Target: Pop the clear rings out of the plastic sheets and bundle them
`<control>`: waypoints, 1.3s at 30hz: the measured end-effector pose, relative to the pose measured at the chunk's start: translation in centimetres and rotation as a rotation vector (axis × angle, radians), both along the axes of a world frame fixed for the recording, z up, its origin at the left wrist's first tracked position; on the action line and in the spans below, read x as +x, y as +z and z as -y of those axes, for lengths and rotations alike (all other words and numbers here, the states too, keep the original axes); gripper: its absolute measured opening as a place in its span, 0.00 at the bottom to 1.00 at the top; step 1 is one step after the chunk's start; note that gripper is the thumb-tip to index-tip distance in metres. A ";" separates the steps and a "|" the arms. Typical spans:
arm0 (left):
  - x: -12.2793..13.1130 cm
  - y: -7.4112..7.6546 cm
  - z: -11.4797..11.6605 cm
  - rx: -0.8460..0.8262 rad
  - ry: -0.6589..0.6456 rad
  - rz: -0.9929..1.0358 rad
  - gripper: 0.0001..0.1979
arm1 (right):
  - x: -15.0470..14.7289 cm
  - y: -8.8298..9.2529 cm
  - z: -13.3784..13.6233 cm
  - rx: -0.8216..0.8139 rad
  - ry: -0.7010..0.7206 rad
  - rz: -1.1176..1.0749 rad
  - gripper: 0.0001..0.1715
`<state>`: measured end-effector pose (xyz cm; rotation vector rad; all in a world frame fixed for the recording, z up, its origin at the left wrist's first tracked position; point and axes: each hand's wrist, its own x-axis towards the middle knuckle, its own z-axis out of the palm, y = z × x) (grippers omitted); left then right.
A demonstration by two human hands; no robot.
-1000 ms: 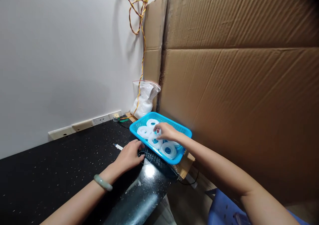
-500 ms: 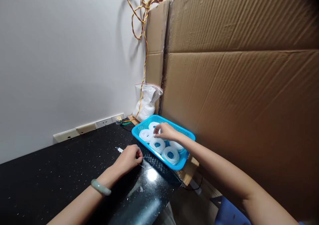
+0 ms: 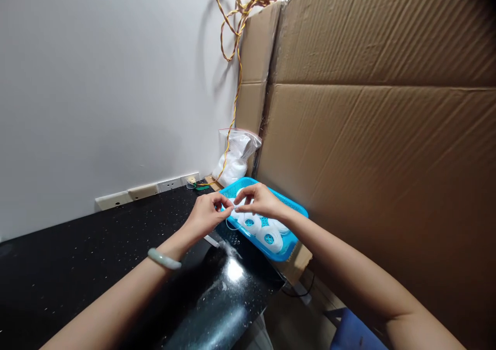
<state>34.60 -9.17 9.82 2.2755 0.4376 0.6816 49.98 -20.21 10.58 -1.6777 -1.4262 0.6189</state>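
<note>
My left hand, with a pale green bangle on the wrist, is closed in a pinch on a thin pale cord that hangs in a loop. Against its fingertips, over the basket's near-left side, is my right hand, its thumb and forefinger closed on something too small to make out. Below both hands a blue plastic basket holds several white ring-shaped coils, some hidden by the right hand.
On the speckled black tabletop lies a white pen-like stick. A clear bag of white material stands behind the basket. Large cardboard rises on the right. A twisted yellow wire runs down to wall sockets.
My left hand has risen and moved right with the cord loop to meet the right hand. My right hand has lifted slightly from the coils. The view has shifted a little left.
</note>
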 end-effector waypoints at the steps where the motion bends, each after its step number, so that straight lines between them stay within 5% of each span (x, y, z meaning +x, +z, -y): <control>1: 0.2 -0.1 -0.1 -0.009 -0.002 0.017 0.10 | 0.1 -0.1 -0.1 -0.009 0.006 0.013 0.15; 9: 0.1 -0.1 -1.6 0.032 -0.032 0.066 0.15 | 1.4 -0.4 -0.9 -0.029 -0.102 -0.183 0.11; 15: -4.6 -2.0 -2.9 -0.013 -0.033 -0.068 0.15 | 3.7 -2.6 -0.2 -0.330 -0.141 -0.338 0.08; 26: -11.7 -4.5 -1.7 -0.087 -0.106 -0.246 0.14 | 2.6 -1.6 0.5 -0.277 -0.105 -0.317 0.09; 33: -16.9 -6.5 0.2 -0.095 -0.137 -0.403 0.14 | 3.2 -3.3 0.5 -0.273 -0.218 0.273 0.05; 39: -19.1 -7.3 0.6 -0.159 -0.083 -0.391 0.13 | 3.4 -2.7 -3.1 -0.191 -0.174 0.678 0.06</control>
